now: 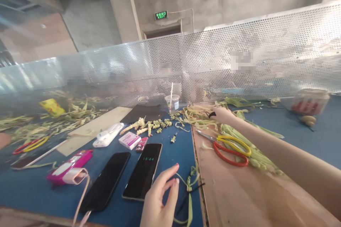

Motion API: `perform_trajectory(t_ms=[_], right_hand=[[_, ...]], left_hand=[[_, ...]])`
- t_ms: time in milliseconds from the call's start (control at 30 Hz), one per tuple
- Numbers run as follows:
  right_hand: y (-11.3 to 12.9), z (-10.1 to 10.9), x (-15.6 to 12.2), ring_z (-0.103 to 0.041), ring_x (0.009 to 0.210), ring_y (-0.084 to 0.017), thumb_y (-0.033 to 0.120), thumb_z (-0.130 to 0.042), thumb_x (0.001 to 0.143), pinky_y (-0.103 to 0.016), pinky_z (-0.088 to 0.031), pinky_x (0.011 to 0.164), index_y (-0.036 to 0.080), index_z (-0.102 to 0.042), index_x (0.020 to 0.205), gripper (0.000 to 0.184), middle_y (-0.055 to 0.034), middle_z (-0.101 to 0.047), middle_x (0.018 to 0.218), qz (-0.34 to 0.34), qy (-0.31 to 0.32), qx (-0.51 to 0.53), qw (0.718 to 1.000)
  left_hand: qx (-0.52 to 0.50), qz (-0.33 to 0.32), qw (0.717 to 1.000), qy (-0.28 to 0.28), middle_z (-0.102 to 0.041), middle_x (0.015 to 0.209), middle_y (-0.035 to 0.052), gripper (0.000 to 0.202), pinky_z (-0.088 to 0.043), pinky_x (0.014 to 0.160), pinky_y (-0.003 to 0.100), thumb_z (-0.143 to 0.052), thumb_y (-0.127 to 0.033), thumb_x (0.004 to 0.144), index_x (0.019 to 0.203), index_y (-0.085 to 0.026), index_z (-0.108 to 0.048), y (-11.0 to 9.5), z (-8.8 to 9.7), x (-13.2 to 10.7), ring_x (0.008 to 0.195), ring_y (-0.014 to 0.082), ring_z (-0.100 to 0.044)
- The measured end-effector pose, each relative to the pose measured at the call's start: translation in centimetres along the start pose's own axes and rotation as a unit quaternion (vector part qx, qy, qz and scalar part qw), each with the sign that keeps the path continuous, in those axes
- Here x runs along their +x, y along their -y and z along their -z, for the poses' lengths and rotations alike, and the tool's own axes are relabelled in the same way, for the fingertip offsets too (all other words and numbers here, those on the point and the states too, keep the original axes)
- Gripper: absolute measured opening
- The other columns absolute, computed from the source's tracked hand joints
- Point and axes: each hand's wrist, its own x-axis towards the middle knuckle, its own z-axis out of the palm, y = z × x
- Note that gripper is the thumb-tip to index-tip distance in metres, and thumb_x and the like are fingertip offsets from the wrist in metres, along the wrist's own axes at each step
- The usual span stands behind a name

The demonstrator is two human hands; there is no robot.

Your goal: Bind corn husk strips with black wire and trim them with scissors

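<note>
My left hand [161, 197] hovers over the front of the blue table with its thumb and fingers curved and apart, nothing between them. Just right of its fingertips lies a knotted green leaf strip [189, 188] with thin loops and a dark cord or wire. My right hand [223, 115] stretches far forward to a pile of pale dried leaf strips [195, 115]; a dark band shows by it. Its fingers blend into the strips, so their grip is unclear. Scissors [231, 149] with red and yellow handles lie on the brown board below the right forearm, beside a green leaf bundle [255, 156].
Two phones [106, 181] [144, 170] lie left of my left hand, near a pink device [70, 166] with a cable. Small knotted pieces [160, 124], a plastic cup [172, 103] and a jar [310, 102] stand farther back. A perforated metal screen [226, 67] closes off the rear.
</note>
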Motion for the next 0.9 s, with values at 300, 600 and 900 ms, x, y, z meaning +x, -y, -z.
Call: perform_trajectory(t_ms=[300, 600, 900], right_hand=[[3.3, 1.7, -3.9, -0.061, 0.085, -0.015, 0.035, -0.036, 0.09, -0.027, -0.049, 0.075, 0.012, -0.05, 0.114, 0.037, -0.0131, -0.06, 0.109, -0.003, 0.089, 0.349, 0.933], [9.1, -2.6, -15.5, -0.052, 0.059, -0.006, 0.035, -0.059, 0.08, -0.018, -0.039, 0.054, 0.016, -0.059, 0.089, 0.021, -0.0011, -0.058, 0.078, -0.089, 0.302, 0.694, 0.647], [8.8, -3.0, -16.2, -0.048, 0.058, -0.005, 0.033, -0.058, 0.081, -0.018, -0.034, 0.054, 0.017, -0.061, 0.097, 0.023, -0.0016, -0.057, 0.082, -0.087, 0.315, 0.69, 0.646]], left_hand=[[-0.001, -0.033, 0.999, 0.032, -0.068, 0.103, 0.0063, 0.021, -0.051, 0.082, 0.025, -0.053, -0.032, 0.081, 0.093, -0.022, -0.068, -0.5, 0.2, 0.0, 0.097, 0.0196, -0.062], [-0.027, 0.016, 1.0, -0.004, -0.059, 0.117, 0.0122, 0.044, -0.051, 0.083, 0.031, -0.052, -0.036, 0.081, 0.122, -0.019, -0.05, 0.3, -0.1, -0.1, 0.107, 0.0242, -0.056], [-0.01, 0.011, 0.999, 0.036, -0.061, 0.116, 0.0073, 0.032, -0.049, 0.085, 0.027, -0.053, -0.035, 0.081, 0.11, -0.024, -0.061, -0.1, 0.1, -0.2, 0.101, 0.0211, -0.059]])
